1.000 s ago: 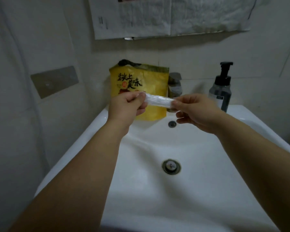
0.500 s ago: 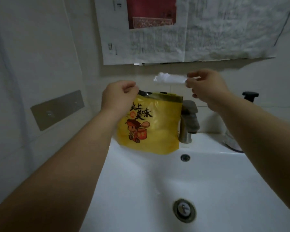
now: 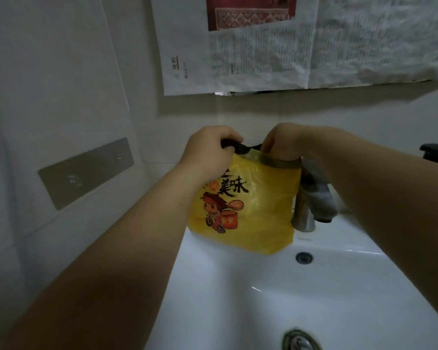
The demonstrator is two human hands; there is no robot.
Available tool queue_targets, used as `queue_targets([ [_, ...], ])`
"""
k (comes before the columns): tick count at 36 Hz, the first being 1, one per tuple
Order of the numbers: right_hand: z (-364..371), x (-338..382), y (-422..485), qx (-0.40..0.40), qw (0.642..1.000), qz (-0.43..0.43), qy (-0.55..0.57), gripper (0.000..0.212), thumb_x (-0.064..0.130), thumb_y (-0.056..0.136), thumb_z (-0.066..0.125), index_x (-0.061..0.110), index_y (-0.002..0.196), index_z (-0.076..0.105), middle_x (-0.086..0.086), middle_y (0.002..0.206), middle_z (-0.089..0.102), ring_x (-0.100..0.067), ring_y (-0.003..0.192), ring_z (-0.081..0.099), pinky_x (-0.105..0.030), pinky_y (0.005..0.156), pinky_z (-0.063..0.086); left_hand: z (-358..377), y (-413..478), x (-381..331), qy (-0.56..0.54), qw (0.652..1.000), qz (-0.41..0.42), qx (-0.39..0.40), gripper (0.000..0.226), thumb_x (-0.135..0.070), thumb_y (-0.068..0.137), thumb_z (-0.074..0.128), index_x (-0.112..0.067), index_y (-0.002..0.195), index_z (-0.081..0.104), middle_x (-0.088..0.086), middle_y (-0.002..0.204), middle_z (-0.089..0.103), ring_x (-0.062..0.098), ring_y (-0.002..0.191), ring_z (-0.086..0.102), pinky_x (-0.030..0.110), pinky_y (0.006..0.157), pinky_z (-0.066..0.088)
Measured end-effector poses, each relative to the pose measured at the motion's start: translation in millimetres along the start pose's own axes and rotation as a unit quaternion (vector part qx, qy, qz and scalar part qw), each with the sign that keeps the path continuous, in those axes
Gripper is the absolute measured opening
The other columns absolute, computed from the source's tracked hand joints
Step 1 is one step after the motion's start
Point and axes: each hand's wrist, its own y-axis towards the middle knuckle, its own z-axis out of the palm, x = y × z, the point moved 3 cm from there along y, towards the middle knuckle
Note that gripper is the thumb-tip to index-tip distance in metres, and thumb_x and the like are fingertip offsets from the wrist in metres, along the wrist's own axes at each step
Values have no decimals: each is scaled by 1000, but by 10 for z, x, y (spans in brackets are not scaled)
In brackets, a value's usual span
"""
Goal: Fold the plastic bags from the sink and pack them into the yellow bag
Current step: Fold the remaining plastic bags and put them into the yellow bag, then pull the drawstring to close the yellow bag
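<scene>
The yellow bag (image 3: pixel 253 210) stands upright on the back ledge of the sink (image 3: pixel 238 299), at 12 o'clock from the basin, its printed cartoon face turned toward the person. The left hand (image 3: pixel 209 150) is curled around the dark strip at the bag's top edge, at the 10 o'clock corner, holding the mouth up. The right hand (image 3: pixel 285 142) hangs over the mouth at the bag's 1 o'clock, its fingers pointing down into the opening. The rim hides their tips, so it cannot be told whether they are spread, closed or holding anything.

The tap (image 3: pixel 311 200) stands just beside the bag at its 3 o'clock, partly behind the right forearm. A pump top (image 3: pixel 435 152) shows farther out at 3 o'clock. A metal plate (image 3: pixel 86 173) sits on the wall at 9 o'clock, and a newspaper (image 3: pixel 263 59) hangs on the wall at 12 o'clock. The drain (image 3: pixel 300 342) lies at 6 o'clock.
</scene>
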Motion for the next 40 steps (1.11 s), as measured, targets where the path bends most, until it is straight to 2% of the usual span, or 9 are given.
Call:
queue_targets([
  [6, 99, -16, 51, 42, 996, 27, -74, 34, 16, 99, 43, 6, 129, 56, -14, 128, 56, -29, 115, 54, -36, 95, 43, -51, 4, 55, -32, 999, -9, -29, 27, -6, 94, 56, -20, 113, 69, -4, 114, 63, 13, 111, 56, 20, 92, 42],
  [11, -135, -133, 7, -127, 982, 15, 138, 34, 29, 97, 51, 3, 116, 63, -12, 103, 60, -26, 94, 55, -32, 77, 43, -50, -3, 135, -24, 998, -38, -43, 25, -15, 93, 62, -19, 118, 67, -1, 117, 60, 18, 111, 57, 26, 93, 46],
  [15, -124, -178, -32, -116, 980, 46, 154, 48, 19, 98, 51, 4, 142, 39, -18, 140, 46, -33, 125, 46, -36, 96, 40, -41, -5, 197, 25, 994, -102, -21, 46, -37, 88, 66, -19, 130, 56, 12, 137, 42, 30, 125, 46, 41, 105, 44],
  [22, 47, -115, -93, -40, 993, 78, 83, 54, 16, 94, 58, 3, 142, 35, -18, 142, 42, -34, 128, 43, -37, 101, 39, -127, -82, 213, 5, 993, -114, -41, 14, -25, 87, 69, -17, 89, 59, 4, 95, 61, 18, 81, 58, 23, 59, 43],
  [25, 30, -97, -126, -64, 991, 78, 92, 41, 14, 95, 55, 2, 133, 48, -18, 130, 52, -32, 116, 53, -36, 93, 45, -192, -132, 168, -36, 993, -93, -59, 12, -23, 87, 70, -16, 89, 60, -2, 88, 57, 11, 72, 53, 19, 57, 40],
  [29, 26, -33, -278, -5, 981, 63, 185, 21, 15, 90, 56, 0, 103, 64, -12, 80, 56, -20, 67, 51, -32, 62, 48, -313, -244, 115, -52, 991, -79, -91, 12, -24, 91, 66, -15, 95, 60, 0, 100, 56, 15, 87, 52, 16, 59, 36],
  [33, -10, 95, -536, 18, 965, 42, 258, 32, 4, 89, 49, -2, 118, 61, -12, 85, 55, -20, 71, 52, -30, 64, 52, -373, -413, 86, -70, 990, -91, -78, 18, -24, 93, 62, -11, 107, 60, -2, 104, 54, 14, 95, 49, 25, 73, 36],
  [36, 3, 133, -753, -7, 954, 45, 295, 30, 0, 90, 43, -6, 114, 60, -12, 78, 53, -19, 63, 50, -22, 50, 47, -389, -589, 43, -93, 990, -90, -59, 13, -24, 93, 63, -15, 102, 59, -5, 100, 54, 14, 93, 51, 23, 67, 39],
  [40, 212, 66, -1081, -16, 946, 60, 318, 27, 0, 91, 41, -10, 108, 59, -16, 83, 52, -25, 67, 48, -32, 58, 44, -330, -933, -51, -100, 992, -79, -10, 15, -24, 92, 64, -13, 102, 61, -5, 100, 56, 17, 94, 56, 21, 70, 41],
])
